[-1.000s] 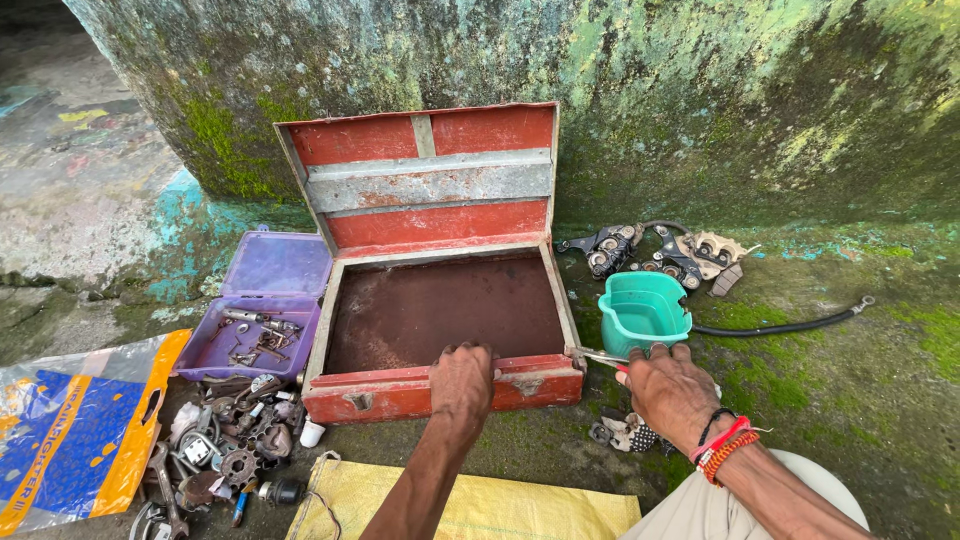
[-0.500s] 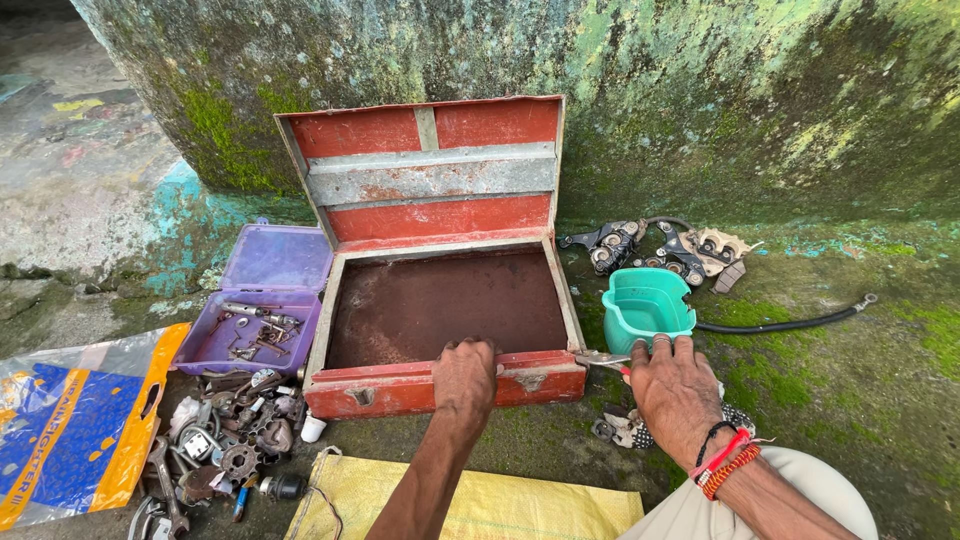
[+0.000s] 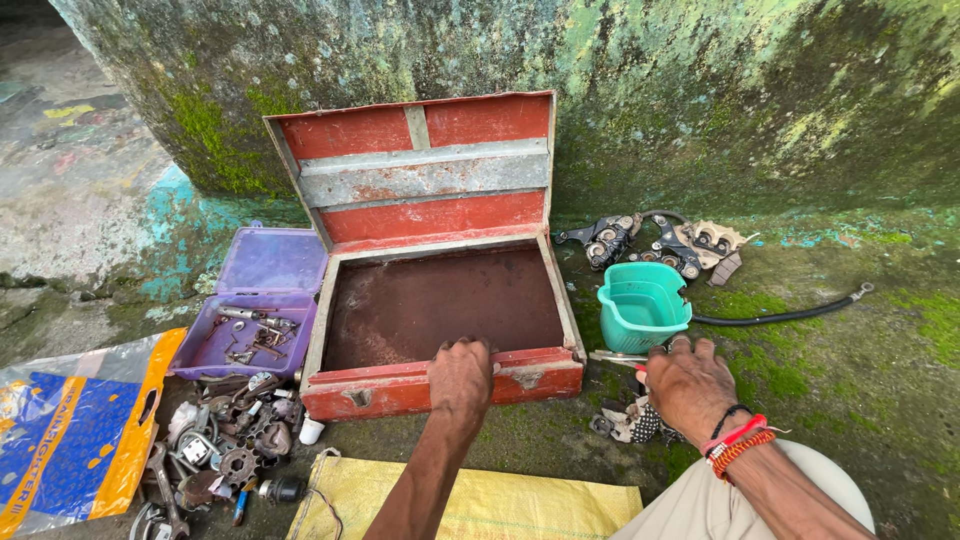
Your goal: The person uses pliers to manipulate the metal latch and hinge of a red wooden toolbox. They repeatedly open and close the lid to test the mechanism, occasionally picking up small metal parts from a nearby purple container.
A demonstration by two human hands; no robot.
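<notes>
Both hands are resting low in the view, at the near edge of an open red metal toolbox (image 3: 440, 300) that is sitting on the mossy ground (image 3: 860, 380). The left hand (image 3: 461, 375) is gripping the front wall of the toolbox, fingers curling over its rim into the rusty brown inside, which is showing no contents. The right hand (image 3: 688, 385) is lying knuckles up just right of the toolbox, closing on a slim metal tool with a red handle (image 3: 618, 357) whose tip is pointing toward the box's front corner; how firmly it is holding the tool I cannot tell. Red and orange bands (image 3: 738, 443) are circling that wrist.

The toolbox lid is standing open, leaning back toward a stained, moss-covered wall (image 3: 620, 80). A small teal plastic tub (image 3: 642, 305) is sitting just beside the box's right wall, and behind it dark metal brake parts (image 3: 655, 240) are lying with a black hose (image 3: 780, 315) trailing off to the right. On the left, an open purple plastic case (image 3: 255, 310) is holding a few small metal bits. Nearer the person, a heap of rusty parts (image 3: 225, 450) is lying next to a blue and orange plastic bag (image 3: 70, 430), and a yellow woven sack (image 3: 470, 505) is spreading under the left forearm.
</notes>
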